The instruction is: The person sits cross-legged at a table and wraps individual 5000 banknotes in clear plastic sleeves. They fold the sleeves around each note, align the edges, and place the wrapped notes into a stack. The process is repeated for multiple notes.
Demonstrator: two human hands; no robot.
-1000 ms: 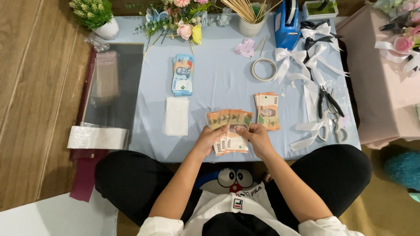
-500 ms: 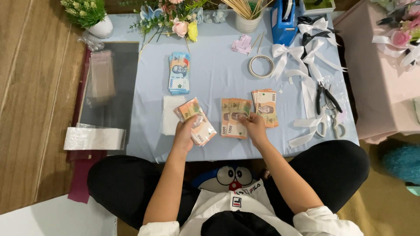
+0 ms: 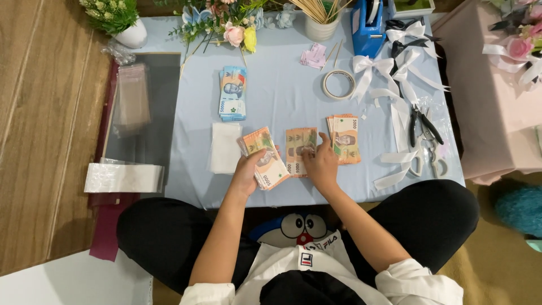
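Orange banknote stack sits clamped in left hand fingers; right hand fingers press middle pile.

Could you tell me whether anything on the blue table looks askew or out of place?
Nothing looks damaged or spilled. The only skewed item is the orange banknote stack in the left hand, tilted against the straight piles; white ribbons lie loosely tangled at right.

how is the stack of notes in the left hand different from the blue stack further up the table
The orange stack sits tilted in the left hand, its notes slightly fanned; the blue stack lies flat on the table, squared up and touched by no hand. The orange stack is orange-brown, the blue stack blue-green. The orange stack is near the table's front edge, the blue stack nearer the flowers. Both are paper banknotes.
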